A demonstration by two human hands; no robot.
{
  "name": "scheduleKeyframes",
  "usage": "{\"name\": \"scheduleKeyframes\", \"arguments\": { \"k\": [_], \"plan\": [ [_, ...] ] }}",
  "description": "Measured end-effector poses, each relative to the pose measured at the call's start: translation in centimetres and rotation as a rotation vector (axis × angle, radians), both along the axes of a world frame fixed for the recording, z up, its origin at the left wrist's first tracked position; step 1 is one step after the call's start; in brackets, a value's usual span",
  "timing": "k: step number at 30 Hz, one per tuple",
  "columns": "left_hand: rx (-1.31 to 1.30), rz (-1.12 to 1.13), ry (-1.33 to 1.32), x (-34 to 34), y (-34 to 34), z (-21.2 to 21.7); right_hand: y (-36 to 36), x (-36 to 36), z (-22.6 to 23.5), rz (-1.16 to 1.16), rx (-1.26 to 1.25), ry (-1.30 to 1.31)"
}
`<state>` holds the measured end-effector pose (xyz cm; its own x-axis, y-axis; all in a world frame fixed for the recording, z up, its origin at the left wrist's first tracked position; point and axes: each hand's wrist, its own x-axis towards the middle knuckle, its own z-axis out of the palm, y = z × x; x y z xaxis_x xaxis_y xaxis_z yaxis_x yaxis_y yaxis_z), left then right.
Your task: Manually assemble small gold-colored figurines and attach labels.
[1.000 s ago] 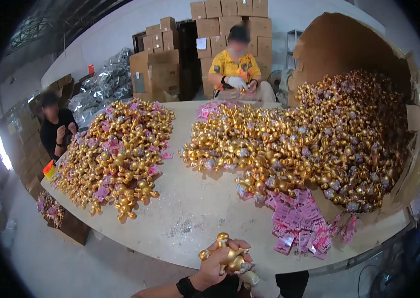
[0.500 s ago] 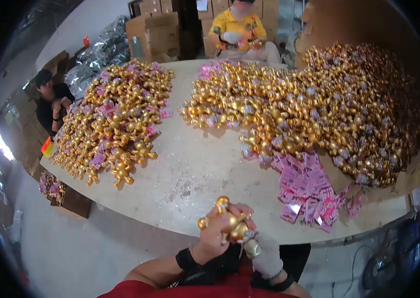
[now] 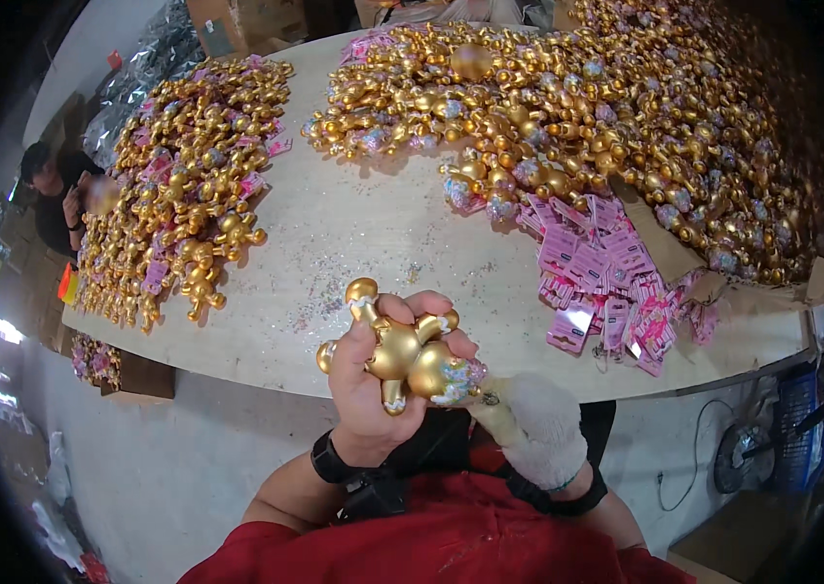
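A shiny gold balloon-animal-shaped figurine [image 3: 397,352] lies in my bare left hand [image 3: 363,394], held just past the table's near edge. The fingers wrap round its body from behind, and its stubby limbs poke out between them. White and pinkish glitter coats the figurine's right end. Against that end is my right hand [image 3: 540,428], in a white knit glove with cream finger covers. Its fingertips are drawn together beside a small metal bit [image 3: 490,397]. What they pinch, if anything, is too small to make out.
Gold figurines with pink tags form a heap [image 3: 173,185] on the left of the table [image 3: 334,253]. A larger heap [image 3: 567,117] fills the far right. Pink cards [image 3: 597,263] lie before it. Loose glitter dots the tabletop. Another person [image 3: 56,195] sits at the left.
My view has tipped further down, so the heaps sit higher in the picture. The figurine has turned in my left hand and shows larger, its glittered end facing the gloved hand.
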<state>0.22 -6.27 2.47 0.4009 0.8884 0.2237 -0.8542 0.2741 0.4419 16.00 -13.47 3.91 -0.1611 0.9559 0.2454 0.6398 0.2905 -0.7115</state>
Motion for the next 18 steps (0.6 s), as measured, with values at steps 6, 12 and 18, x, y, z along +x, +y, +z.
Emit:
{"name": "scheduleKeyframes", "arguments": {
  "k": [6,12,18],
  "plan": [
    [0.011,-0.007,0.056,0.0,-0.1,-0.1,0.4,0.2,0.7,0.042,-0.088,-0.069],
    [0.069,0.024,0.106,0.5,-0.4,-0.2,0.2,0.1,-0.7,-0.030,0.119,-0.053],
    [0.117,0.013,0.127,0.7,-0.7,-0.2,0.0,0.4,-2.3,-0.023,0.169,0.017]
  ]
}}
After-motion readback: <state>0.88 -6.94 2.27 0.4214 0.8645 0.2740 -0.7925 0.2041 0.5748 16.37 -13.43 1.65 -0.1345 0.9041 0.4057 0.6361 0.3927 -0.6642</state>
